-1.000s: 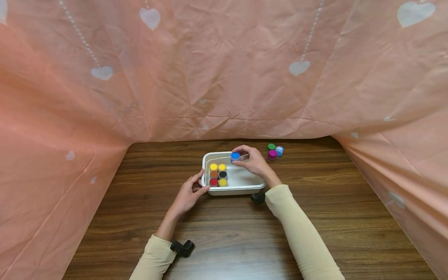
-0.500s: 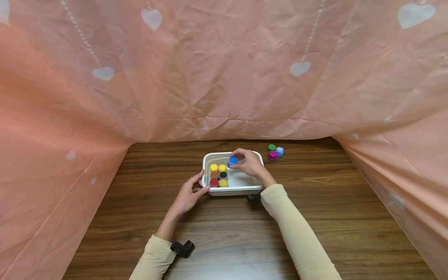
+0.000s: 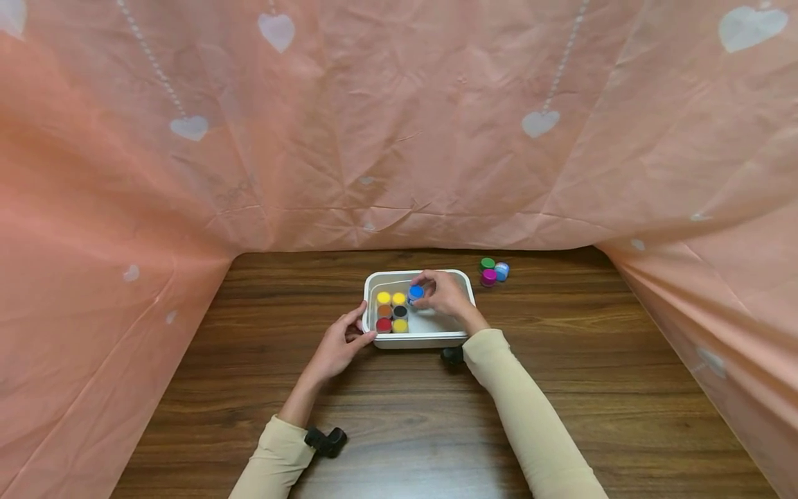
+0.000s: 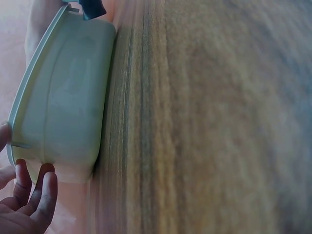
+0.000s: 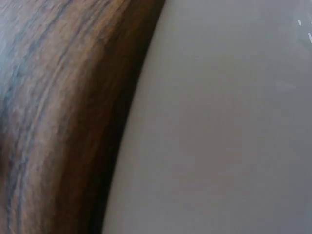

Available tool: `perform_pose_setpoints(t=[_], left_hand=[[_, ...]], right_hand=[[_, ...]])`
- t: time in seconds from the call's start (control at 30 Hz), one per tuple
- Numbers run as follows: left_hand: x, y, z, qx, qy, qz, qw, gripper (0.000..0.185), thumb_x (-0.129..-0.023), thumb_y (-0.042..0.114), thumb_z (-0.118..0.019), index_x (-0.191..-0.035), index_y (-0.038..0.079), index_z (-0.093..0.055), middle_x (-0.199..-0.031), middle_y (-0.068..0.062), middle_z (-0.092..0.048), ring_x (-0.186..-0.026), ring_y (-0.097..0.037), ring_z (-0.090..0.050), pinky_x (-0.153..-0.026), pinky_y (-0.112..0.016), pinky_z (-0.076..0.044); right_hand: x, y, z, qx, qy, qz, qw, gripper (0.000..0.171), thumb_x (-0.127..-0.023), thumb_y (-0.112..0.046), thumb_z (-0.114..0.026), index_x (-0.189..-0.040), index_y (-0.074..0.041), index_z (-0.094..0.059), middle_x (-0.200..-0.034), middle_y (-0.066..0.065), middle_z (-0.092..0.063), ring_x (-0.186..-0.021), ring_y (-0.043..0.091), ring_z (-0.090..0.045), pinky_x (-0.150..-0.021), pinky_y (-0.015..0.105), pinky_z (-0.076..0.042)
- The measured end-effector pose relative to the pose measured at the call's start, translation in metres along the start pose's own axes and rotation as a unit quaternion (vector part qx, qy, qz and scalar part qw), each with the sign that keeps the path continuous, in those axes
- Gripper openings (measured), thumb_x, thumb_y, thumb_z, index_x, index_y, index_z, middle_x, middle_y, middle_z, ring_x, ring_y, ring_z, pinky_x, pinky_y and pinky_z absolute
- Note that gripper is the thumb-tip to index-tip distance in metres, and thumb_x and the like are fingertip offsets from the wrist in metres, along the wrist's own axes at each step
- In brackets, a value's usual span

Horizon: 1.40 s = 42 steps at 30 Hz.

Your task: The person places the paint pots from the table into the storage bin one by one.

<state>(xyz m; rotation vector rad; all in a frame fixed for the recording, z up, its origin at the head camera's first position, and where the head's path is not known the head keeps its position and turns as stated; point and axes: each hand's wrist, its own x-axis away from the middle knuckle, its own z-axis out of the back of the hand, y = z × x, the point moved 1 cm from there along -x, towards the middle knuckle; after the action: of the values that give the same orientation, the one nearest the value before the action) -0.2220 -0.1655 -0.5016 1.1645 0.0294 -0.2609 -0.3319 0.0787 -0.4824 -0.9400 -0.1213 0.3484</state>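
Head view shows the right hand (image 3: 445, 296) pinching a small blue-lidded paint pot (image 3: 415, 292) by its sides, now low inside the white plastic tub (image 3: 464, 281) and just right of the pots already standing there; a second ago the same pot was held higher, over the tub's far rim, so it has come down and left toward the block, and to my eye it is close to being set beside the far yellow-lidded pot (image 3: 399, 298). The left hand (image 3: 339, 345) has stayed at the tub's near left corner, thumb on the rim and fingers curled loosely against the wall, steadying it. Three more pots, green, pink and pale blue (image 3: 493, 271), sit on the wooden table (image 3: 399, 409) well to the right. Whether the blue pot's base touches the tub floor is hidden by the fingers. Both wrist views are blurred: the left shows only the tub's outer wall (image 4: 63, 97), the right only wood and a pale surface.
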Motion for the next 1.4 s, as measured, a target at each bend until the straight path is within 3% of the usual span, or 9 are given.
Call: perform_pose_setpoints(t=[0.17,0.27,0.47,0.57,0.7,1.4], left_hand=[[0.000,0.003,-0.002,0.005,-0.009,0.004,0.9999,0.065,-0.089,0.014,-0.068,-0.146,0.006,-0.038,-0.104,-0.019,-0.053,-0.094,-0.022,-0.056,-0.086,-0.037,-0.052],[0.003,0.016,0.000,0.004,-0.015,0.003,0.9999,0.064,-0.090,0.010,-0.067,-0.146,0.001,-0.036,-0.105,-0.024,-0.052,-0.095,-0.025,-0.056,-0.087,-0.040,-0.052],[0.009,0.037,0.004,-0.005,-0.025,0.004,0.9997,0.063,-0.091,0.008,-0.065,-0.145,-0.004,-0.035,-0.107,-0.028,-0.052,-0.096,-0.026,-0.056,-0.087,-0.038,-0.052],[0.005,0.022,0.002,-0.005,-0.015,0.002,0.9999,0.063,-0.090,0.011,-0.067,-0.146,0.001,-0.037,-0.105,-0.021,-0.053,-0.094,-0.022,-0.056,-0.085,-0.033,-0.052],[0.000,-0.001,-0.001,-0.004,-0.002,0.005,1.0000,0.065,-0.089,0.017,-0.069,-0.146,0.010,-0.040,-0.102,-0.012,-0.053,-0.093,-0.017,-0.055,-0.083,-0.028,-0.053],[0.001,0.000,-0.002,0.002,0.001,0.010,0.9999,0.065,-0.089,0.020,-0.069,-0.146,0.008,-0.040,-0.102,-0.011,-0.052,-0.095,-0.023,-0.054,-0.082,-0.030,-0.052]], right_hand=[[0.001,0.001,0.000,0.013,-0.004,-0.003,1.000,0.035,-0.073,-0.005,-0.082,-0.105,-0.009,-0.068,-0.104,0.007,-0.065,-0.067,0.014,-0.056,-0.057,0.024,-0.046],[0.000,0.001,-0.001,0.021,-0.011,-0.004,1.000,0.034,-0.074,-0.006,-0.082,-0.105,-0.009,-0.068,-0.104,0.007,-0.065,-0.070,0.014,-0.057,-0.058,0.024,-0.048],[-0.004,0.002,-0.003,0.064,-0.011,0.000,0.998,0.032,-0.072,-0.010,-0.085,-0.099,-0.012,-0.069,-0.105,0.004,-0.067,-0.091,0.019,-0.060,-0.082,0.033,-0.049],[-0.005,0.005,-0.003,0.081,-0.005,0.010,0.997,0.031,-0.070,-0.011,-0.086,-0.096,-0.013,-0.070,-0.102,0.004,-0.067,-0.096,0.021,-0.058,-0.089,0.037,-0.046],[-0.004,0.007,-0.005,0.093,-0.006,0.021,0.995,0.032,-0.069,-0.012,-0.087,-0.095,-0.012,-0.070,-0.097,0.004,-0.067,-0.094,0.021,-0.058,-0.086,0.037,-0.047],[0.001,0.001,-0.005,0.086,-0.037,0.003,0.996,0.033,-0.079,-0.014,-0.079,-0.110,-0.007,-0.069,-0.108,0.009,-0.067,-0.105,0.025,-0.059,-0.095,0.041,-0.045]])
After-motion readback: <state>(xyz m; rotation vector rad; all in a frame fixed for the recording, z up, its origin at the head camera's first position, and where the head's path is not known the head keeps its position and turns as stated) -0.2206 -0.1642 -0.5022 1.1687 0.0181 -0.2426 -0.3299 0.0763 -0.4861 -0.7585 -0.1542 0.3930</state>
